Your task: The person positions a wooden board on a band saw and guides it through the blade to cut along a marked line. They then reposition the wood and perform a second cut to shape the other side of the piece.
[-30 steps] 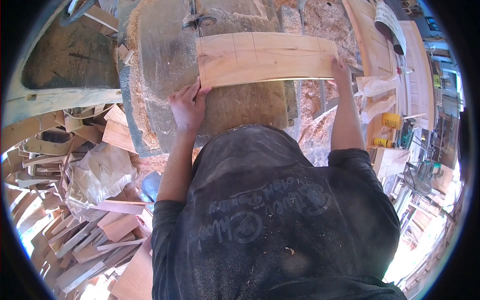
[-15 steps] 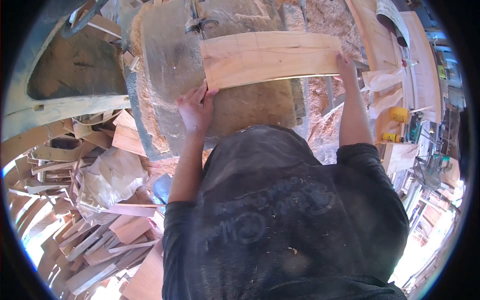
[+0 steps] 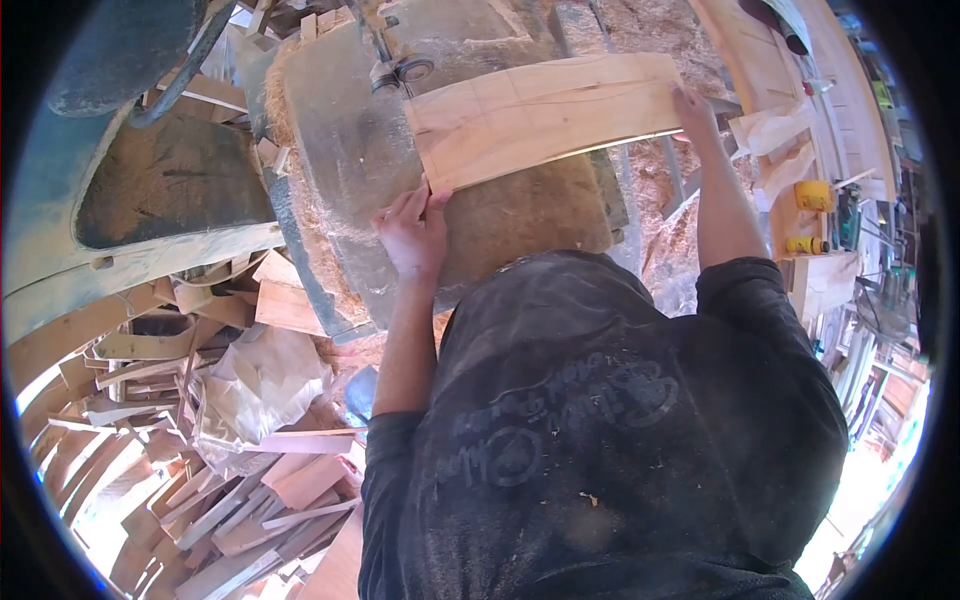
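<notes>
Swung round in the view since the earlier frame, the wooden board (image 3: 550,110) now slants more steeply, its right end raised toward the top; the bandsaw table (image 3: 520,215) beneath has also shifted, so part of the change comes from the camera. At the near-left corner the board is held by the left hand (image 3: 412,232), partly curled, with thumb and fingertips drawn close together. Its right end is gripped by the right hand (image 3: 695,112), fingers bent round the edge — the underside of the grip is hidden. Faint lines are marked across the board, and its far-left corner lies just beside the guide rollers (image 3: 413,68). Sawdust (image 3: 283,110) is banked along the table's left side — beyond it, wood offcuts (image 3: 235,520) are heaped around a crumpled plastic sheet (image 3: 265,385).
</notes>
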Motion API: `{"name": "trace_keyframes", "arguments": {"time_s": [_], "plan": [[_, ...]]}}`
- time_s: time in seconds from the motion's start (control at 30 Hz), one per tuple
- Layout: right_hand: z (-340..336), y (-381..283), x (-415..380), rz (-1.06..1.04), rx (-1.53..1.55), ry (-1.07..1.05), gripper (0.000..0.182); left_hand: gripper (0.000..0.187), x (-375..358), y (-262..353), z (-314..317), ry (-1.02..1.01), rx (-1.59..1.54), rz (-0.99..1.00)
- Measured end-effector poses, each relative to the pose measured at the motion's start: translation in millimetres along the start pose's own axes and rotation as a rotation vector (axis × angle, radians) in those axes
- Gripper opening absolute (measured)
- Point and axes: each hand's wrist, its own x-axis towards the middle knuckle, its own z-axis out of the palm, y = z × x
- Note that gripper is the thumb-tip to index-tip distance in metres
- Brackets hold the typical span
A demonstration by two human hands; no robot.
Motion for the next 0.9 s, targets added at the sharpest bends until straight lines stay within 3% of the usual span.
{"name": "trace_keyframes", "arguments": {"time_s": [0.9], "plan": [[3.8, -6.7, 11.8, 0.036, -0.005, -0.002, 0.062, 0.031, 3.6, -16.7, 10.2, -0.022, 0.112, -0.026]]}}
